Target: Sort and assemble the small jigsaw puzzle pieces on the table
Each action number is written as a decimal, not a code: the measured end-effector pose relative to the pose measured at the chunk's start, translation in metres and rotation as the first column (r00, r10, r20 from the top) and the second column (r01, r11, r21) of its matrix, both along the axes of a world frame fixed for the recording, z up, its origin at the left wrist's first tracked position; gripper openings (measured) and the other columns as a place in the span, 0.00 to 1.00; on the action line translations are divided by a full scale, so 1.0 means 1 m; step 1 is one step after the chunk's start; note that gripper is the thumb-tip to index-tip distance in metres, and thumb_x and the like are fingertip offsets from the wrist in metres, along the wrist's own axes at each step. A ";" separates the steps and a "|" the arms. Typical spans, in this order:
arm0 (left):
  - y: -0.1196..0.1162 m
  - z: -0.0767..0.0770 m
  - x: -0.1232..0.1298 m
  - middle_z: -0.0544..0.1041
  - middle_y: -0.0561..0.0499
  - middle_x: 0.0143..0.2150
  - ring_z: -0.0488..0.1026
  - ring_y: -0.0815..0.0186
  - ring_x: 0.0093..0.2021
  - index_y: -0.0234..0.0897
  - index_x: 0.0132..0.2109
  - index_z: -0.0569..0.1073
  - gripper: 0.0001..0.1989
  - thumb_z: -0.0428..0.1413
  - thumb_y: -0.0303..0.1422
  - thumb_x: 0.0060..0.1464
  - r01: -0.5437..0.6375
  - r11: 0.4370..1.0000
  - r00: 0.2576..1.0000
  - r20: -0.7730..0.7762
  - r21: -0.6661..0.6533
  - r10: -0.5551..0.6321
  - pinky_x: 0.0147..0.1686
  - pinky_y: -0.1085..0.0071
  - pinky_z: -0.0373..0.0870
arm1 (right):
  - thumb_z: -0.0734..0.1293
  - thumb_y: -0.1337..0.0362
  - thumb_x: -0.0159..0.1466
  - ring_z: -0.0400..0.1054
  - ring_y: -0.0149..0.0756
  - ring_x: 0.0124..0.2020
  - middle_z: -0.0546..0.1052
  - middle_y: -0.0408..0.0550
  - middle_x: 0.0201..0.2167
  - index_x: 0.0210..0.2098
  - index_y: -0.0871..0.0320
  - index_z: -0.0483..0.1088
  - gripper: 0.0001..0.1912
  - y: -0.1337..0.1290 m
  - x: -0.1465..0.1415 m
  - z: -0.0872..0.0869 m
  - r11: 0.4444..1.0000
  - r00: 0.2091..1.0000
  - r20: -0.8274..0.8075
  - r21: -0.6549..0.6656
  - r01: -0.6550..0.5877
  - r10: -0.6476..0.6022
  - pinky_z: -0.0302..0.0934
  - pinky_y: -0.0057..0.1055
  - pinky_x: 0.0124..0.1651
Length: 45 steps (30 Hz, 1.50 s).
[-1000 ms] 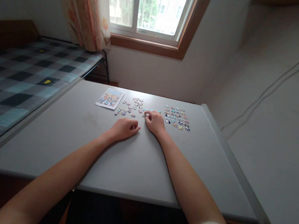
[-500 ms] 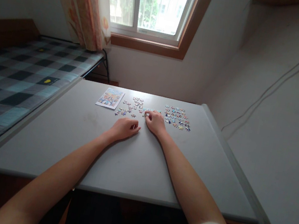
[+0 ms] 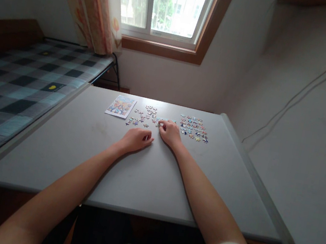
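Observation:
My right hand (image 3: 169, 132) rests on the grey table with its fingertips at a small puzzle piece (image 3: 158, 124), at the near left of a joined strip of puzzle (image 3: 163, 119) that the hand partly covers. My left hand (image 3: 137, 139) lies on the tabletop nearer to me, fingers curled, thumb and fingertips close together; whether anything is between them is too small to tell. Loose pieces (image 3: 142, 117) are scattered left of the right hand. More pieces (image 3: 193, 127) lie in rough rows to its right. A printed picture sheet (image 3: 120, 106) sits at the far left of the pieces.
The grey table (image 3: 146, 178) has raised edges at its sides. A bed with a checked cover (image 3: 32, 74) stands to the left. Beyond the table are a window (image 3: 177, 6) and a curtain (image 3: 92, 4). A cable (image 3: 293, 96) hangs along the right wall.

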<state>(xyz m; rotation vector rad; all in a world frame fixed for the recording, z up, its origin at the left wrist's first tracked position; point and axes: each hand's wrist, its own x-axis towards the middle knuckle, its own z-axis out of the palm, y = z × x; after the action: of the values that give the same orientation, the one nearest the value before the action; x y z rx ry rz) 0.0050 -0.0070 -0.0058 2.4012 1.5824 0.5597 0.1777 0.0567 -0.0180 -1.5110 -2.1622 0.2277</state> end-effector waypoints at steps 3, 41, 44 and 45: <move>-0.001 0.002 0.000 0.73 0.52 0.25 0.64 0.69 0.24 0.38 0.30 0.73 0.15 0.49 0.42 0.56 0.001 1.000 1.000 0.003 -0.006 -0.001 0.25 0.73 0.52 | 0.59 0.66 0.61 0.63 0.37 0.39 0.72 0.48 0.36 0.45 0.52 0.73 0.16 0.000 0.000 -0.001 1.000 1.000 -0.006 -0.002 -0.001 0.001 0.54 0.33 0.47; 0.000 0.001 -0.001 0.73 0.52 0.25 0.64 0.70 0.24 0.38 0.29 0.72 0.15 0.48 0.42 0.56 0.008 1.000 1.000 0.016 -0.012 -0.007 0.25 0.73 0.52 | 0.60 0.66 0.60 0.64 0.37 0.39 0.73 0.48 0.36 0.44 0.53 0.73 0.15 0.000 0.000 0.001 1.000 1.000 -0.002 0.000 0.001 -0.001 0.55 0.33 0.46; -0.001 0.001 0.000 0.73 0.52 0.24 0.64 0.70 0.24 0.38 0.29 0.72 0.15 0.48 0.42 0.56 0.007 1.000 1.000 0.016 -0.010 -0.007 0.25 0.73 0.52 | 0.59 0.66 0.60 0.64 0.37 0.39 0.73 0.48 0.36 0.44 0.53 0.73 0.15 -0.001 0.000 0.001 1.000 1.000 -0.007 0.006 -0.002 0.002 0.55 0.33 0.46; -0.001 0.001 0.000 0.73 0.52 0.24 0.64 0.70 0.24 0.38 0.29 0.72 0.15 0.48 0.42 0.56 0.009 1.000 1.000 0.017 -0.006 -0.009 0.25 0.73 0.52 | 0.59 0.66 0.60 0.64 0.37 0.39 0.73 0.48 0.36 0.44 0.53 0.73 0.15 -0.001 0.000 0.001 1.000 1.000 -0.007 0.006 -0.002 0.002 0.55 0.33 0.46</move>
<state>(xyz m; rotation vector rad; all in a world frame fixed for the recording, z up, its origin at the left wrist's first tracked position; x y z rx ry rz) 0.0045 -0.0077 -0.0052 2.3913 1.5639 0.5704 0.1776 0.0560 -0.0174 -1.5024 -2.1572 0.2269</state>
